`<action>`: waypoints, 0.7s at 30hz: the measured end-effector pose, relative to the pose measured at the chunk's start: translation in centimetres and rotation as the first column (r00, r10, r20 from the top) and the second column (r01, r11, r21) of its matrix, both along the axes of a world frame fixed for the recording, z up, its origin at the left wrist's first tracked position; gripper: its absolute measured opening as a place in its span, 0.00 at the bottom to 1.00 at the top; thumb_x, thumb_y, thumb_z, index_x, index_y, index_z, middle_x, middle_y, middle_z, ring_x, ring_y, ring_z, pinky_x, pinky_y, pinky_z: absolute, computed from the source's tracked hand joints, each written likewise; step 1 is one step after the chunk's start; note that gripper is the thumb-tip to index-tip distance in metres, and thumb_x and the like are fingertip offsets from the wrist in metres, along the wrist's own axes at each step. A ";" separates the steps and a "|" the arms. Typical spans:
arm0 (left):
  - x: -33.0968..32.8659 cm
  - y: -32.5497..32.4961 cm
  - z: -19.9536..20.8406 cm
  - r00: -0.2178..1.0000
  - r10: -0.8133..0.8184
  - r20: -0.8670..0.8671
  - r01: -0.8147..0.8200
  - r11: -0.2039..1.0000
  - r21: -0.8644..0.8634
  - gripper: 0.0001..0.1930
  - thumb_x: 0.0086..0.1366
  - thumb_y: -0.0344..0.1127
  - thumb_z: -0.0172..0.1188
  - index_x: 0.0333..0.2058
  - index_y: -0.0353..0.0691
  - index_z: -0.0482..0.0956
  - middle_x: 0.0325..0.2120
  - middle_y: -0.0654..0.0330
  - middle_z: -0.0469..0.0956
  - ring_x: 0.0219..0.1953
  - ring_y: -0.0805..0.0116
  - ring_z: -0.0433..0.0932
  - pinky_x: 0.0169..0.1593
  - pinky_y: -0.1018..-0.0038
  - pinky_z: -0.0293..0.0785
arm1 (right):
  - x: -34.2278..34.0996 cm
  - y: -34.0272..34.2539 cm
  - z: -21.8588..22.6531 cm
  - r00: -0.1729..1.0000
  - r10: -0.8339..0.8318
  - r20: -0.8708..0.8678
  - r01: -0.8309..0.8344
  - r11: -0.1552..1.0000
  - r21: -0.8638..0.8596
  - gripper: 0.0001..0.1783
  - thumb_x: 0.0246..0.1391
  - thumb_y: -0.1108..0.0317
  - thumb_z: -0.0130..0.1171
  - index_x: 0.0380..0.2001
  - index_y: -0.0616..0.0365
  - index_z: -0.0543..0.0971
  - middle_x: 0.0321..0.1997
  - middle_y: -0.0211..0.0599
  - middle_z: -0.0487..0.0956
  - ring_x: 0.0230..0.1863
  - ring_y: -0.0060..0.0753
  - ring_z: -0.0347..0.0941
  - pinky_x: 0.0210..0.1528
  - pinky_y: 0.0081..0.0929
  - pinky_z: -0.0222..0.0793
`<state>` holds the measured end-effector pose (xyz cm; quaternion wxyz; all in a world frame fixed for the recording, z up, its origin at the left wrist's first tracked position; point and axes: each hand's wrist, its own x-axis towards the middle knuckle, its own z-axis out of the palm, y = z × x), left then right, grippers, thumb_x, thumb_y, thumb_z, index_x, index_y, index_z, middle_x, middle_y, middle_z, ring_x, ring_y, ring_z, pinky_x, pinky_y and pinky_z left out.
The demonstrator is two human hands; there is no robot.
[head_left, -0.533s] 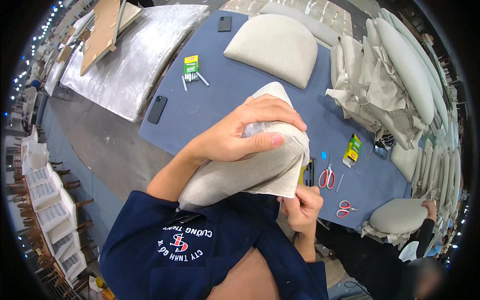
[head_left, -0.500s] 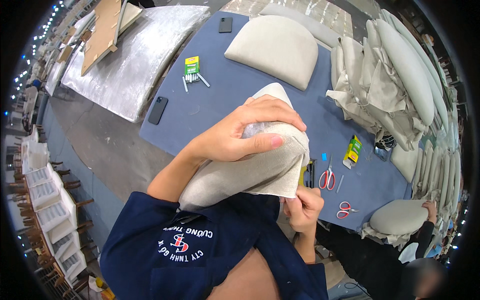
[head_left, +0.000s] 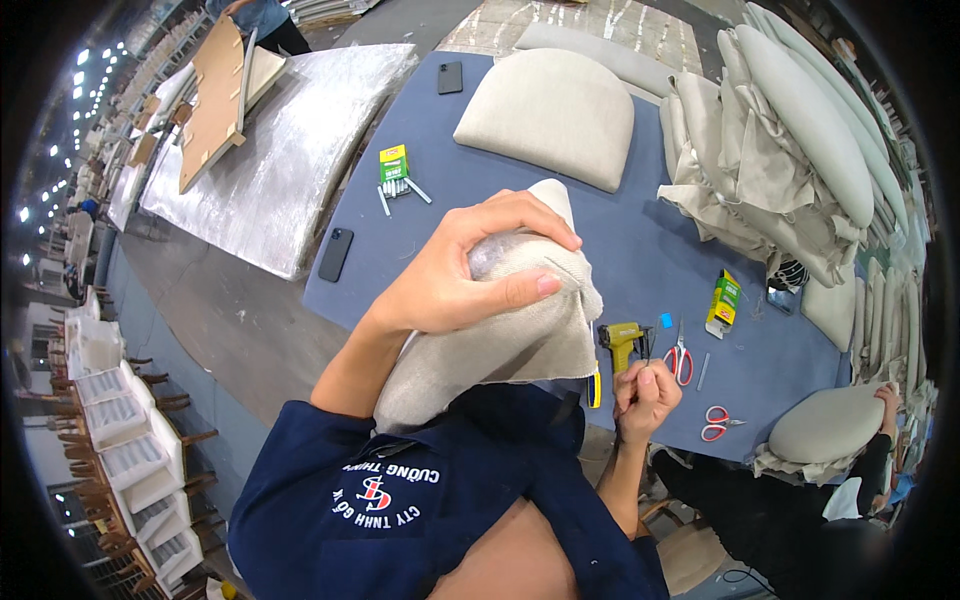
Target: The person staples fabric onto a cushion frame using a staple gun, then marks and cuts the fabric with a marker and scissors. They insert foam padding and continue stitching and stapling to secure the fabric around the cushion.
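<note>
Head view, centre: one beige fabric-covered cushion (head_left: 440, 360), which the left hand's (head_left: 480, 265) grip spans part-open, fingers over the top and thumb in front, seemingly to steady it. Right of centre: right hand (head_left: 645, 400), fingertips pinched together, contents indistinguishable; yellow tool (head_left: 622, 340) lies just beyond on the worktop (head_left: 650, 250), apparently kept within reach.

The person's left hand (head_left: 455, 265) is gripping a beige cushion (head_left: 440, 365), while the right hand (head_left: 648, 400) is holding a fingertip pinch near a yellow handheld tool (head_left: 620, 340). Two pairs of red-handled scissors (head_left: 681, 347) are lying on the blue table (head_left: 650, 250).
</note>
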<state>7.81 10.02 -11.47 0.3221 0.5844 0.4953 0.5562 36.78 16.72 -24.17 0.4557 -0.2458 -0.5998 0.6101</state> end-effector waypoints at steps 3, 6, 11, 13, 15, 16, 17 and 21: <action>-1.3 -0.3 0.2 0.995 -0.099 -0.025 0.100 0.994 0.050 0.18 0.50 0.34 0.72 0.42 0.36 0.86 0.43 0.54 0.84 0.53 0.57 0.77 0.63 0.60 0.67 | -1.4 -0.1 1.1 0.999 -0.028 0.028 0.027 0.998 0.052 0.20 0.71 0.64 0.51 0.26 0.66 0.73 0.12 0.28 0.66 0.09 0.15 0.55 0.14 0.20 0.49; -2.3 -0.9 1.0 0.951 -0.288 -0.117 0.299 0.949 0.098 0.18 0.45 0.34 0.74 0.38 0.38 0.87 0.41 0.56 0.85 0.49 0.58 0.77 0.58 0.62 0.68 | -2.2 -0.1 1.8 0.996 -0.065 0.058 0.062 0.996 0.064 0.20 0.70 0.65 0.52 0.26 0.69 0.76 0.12 0.28 0.67 0.10 0.15 0.60 0.15 0.18 0.51; -1.1 -1.1 -0.2 0.944 -0.309 -0.116 0.325 0.931 0.165 0.21 0.42 0.35 0.75 0.39 0.40 0.88 0.42 0.54 0.86 0.51 0.56 0.76 0.59 0.61 0.65 | -3.8 0.7 3.3 0.999 0.036 0.027 -0.037 0.999 0.010 0.18 0.72 0.64 0.53 0.31 0.69 0.77 0.17 0.31 0.71 0.15 0.17 0.66 0.18 0.19 0.57; -0.6 -0.9 0.1 0.949 -0.295 -0.110 0.310 0.937 0.162 0.22 0.42 0.35 0.75 0.40 0.40 0.89 0.43 0.53 0.86 0.52 0.55 0.77 0.60 0.60 0.64 | -4.8 1.4 3.5 0.991 0.116 -0.063 -0.103 0.979 0.178 0.14 0.72 0.66 0.52 0.36 0.67 0.78 0.26 0.38 0.74 0.24 0.25 0.72 0.26 0.23 0.63; -0.4 -0.7 0.1 0.942 -0.309 -0.129 0.326 0.936 0.136 0.22 0.43 0.36 0.75 0.40 0.39 0.89 0.45 0.53 0.87 0.53 0.54 0.77 0.61 0.60 0.62 | -6.3 1.1 4.8 0.969 0.172 -0.180 -0.111 0.946 0.306 0.12 0.71 0.68 0.51 0.38 0.66 0.78 0.31 0.41 0.75 0.27 0.29 0.74 0.29 0.25 0.65; -0.2 -0.9 0.1 0.941 -0.307 -0.139 0.324 0.938 0.124 0.22 0.43 0.36 0.75 0.41 0.39 0.89 0.45 0.53 0.87 0.53 0.53 0.77 0.61 0.60 0.62 | -6.6 0.5 5.5 0.967 0.172 -0.186 -0.123 0.960 0.252 0.10 0.71 0.68 0.53 0.38 0.64 0.78 0.36 0.44 0.75 0.29 0.31 0.72 0.33 0.26 0.65; -0.2 -0.9 0.1 0.937 -0.317 -0.144 0.335 0.934 0.124 0.22 0.44 0.36 0.75 0.41 0.38 0.89 0.45 0.53 0.87 0.53 0.53 0.78 0.61 0.60 0.62 | -6.9 0.2 5.9 0.980 0.135 -0.144 -0.087 0.952 0.294 0.10 0.70 0.67 0.54 0.39 0.64 0.78 0.36 0.44 0.75 0.28 0.30 0.71 0.32 0.25 0.64; -0.6 -0.5 -0.3 0.919 -0.367 -0.143 0.386 0.911 0.145 0.24 0.44 0.37 0.75 0.43 0.37 0.89 0.44 0.53 0.87 0.52 0.53 0.79 0.61 0.59 0.62 | -8.3 -1.2 7.3 0.989 0.070 -0.126 -0.028 0.951 0.306 0.20 0.57 0.59 0.73 0.37 0.63 0.76 0.33 0.40 0.75 0.28 0.23 0.65 0.27 0.19 0.58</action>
